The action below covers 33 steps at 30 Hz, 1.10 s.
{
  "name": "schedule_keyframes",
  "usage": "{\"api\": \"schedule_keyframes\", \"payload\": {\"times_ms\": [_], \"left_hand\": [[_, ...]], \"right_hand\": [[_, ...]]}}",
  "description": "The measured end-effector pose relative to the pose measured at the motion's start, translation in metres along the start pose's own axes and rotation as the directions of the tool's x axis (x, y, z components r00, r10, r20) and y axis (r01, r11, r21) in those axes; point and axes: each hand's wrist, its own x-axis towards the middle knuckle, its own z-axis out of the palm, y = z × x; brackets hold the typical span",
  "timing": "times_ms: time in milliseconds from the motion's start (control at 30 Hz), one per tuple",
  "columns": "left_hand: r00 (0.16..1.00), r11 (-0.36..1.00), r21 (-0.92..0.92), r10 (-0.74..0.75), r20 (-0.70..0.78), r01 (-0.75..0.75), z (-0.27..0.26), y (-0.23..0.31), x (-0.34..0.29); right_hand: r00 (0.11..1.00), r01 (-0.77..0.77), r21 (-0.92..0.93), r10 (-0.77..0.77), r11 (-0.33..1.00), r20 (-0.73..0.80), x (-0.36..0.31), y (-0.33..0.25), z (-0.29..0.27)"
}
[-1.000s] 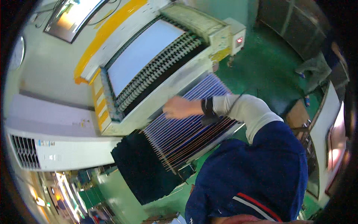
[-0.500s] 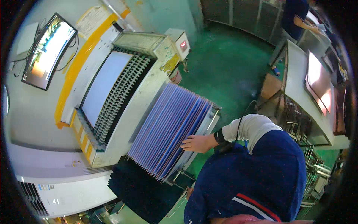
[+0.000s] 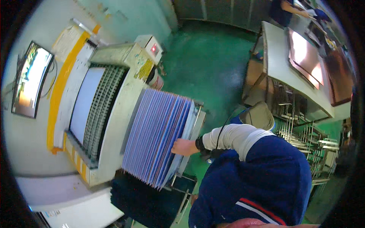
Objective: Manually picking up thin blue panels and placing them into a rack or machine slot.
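Mid-frame, the right hand (image 3: 183,147) bunches its fingers against the upright blue panels (image 3: 154,135) — pinching or not, one cannot tell; the left hand (image 3: 194,198), a lower-centre sliver, is unreadable.

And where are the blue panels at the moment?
In the head view, the blue panels stand just left of centre, beside the roller machine, with the right hand at their right side.

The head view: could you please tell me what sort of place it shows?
Probably a factory workshop: a large roller machine stands beside a closely packed row of bluish sheets, and a pale table bears shiny, copper-coloured sheets.
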Motion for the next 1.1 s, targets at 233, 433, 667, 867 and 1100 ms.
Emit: {"api": "schedule_keyframes", "payload": {"times_ms": [233,433,667,867,1100], "left_hand": [[0.995,0.989,-0.146,-0.026,-0.096,0.012,-0.043,-0.035,-0.062],[0.977,0.943,-0.331,-0.102,-0.187,0.035,-0.088,-0.119,-0.072],[0.980,0.945,-0.321,-0.125,-0.156,0.070,-0.096,-0.163,-0.054],[0.973,0.891,-0.447,-0.026,-0.231,-0.082,-0.044,-0.121,-0.048],[0.953,0.848,-0.506,-0.002,-0.303,-0.159,-0.027,-0.113,-0.052]], "right_hand": [[0.998,0.043,0.092,-0.039,0.995,-0.046,0.016,0.025,0.014],[0.978,0.079,-0.046,-0.068,0.996,0.199,0.060,-0.012,-0.083],[0.955,0.234,0.036,-0.223,0.972,-0.196,0.112,-0.011,-0.237],[0.900,-0.138,0.887,0.430,0.442,-0.074,0.161,0.044,-0.279],[0.959,-0.133,0.981,0.234,-0.138,0.163,0.230,0.089,-0.230]]}}
